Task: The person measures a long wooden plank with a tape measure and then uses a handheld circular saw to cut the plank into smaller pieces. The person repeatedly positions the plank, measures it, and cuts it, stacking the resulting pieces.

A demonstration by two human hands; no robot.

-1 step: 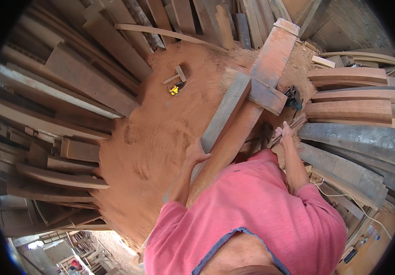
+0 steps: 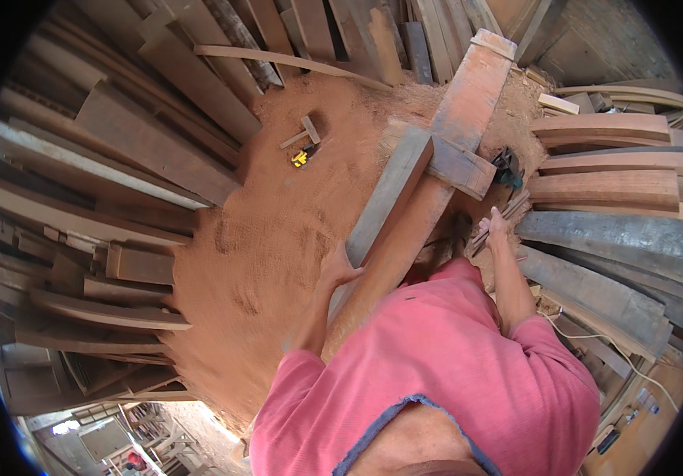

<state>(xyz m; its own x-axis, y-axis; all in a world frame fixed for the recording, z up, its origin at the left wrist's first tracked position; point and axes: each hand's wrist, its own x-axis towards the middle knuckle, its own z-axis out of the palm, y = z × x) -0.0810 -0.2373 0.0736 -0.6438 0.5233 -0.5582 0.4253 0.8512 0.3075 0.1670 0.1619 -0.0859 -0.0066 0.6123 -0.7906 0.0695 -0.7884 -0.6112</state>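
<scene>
A long squared wooden beam [image 2: 389, 194], grey on its upper face, slants across the sawdust in front of me. My left hand [image 2: 340, 266] grips its near part, thumb laid over the edge; some fingers are hidden. Beside it on the right lies a long reddish plank [image 2: 472, 95], and a short wooden block [image 2: 462, 168] sits across that plank at the beam's far end. Over on the right, my right hand [image 2: 497, 227] is closed around thin wooden strips [image 2: 516, 208]. Just beyond it rests a dark blue-green tool [image 2: 507, 168], its kind unclear.
Reddish sawdust [image 2: 262, 238] covers the floor. On it lie a small yellow-and-black object [image 2: 300, 159] and a T-shaped wooden piece [image 2: 307, 131]. Boards [image 2: 151, 143] lean along the left and far sides. Stacked timbers [image 2: 603, 186] and a pale cord [image 2: 635, 366] are at right.
</scene>
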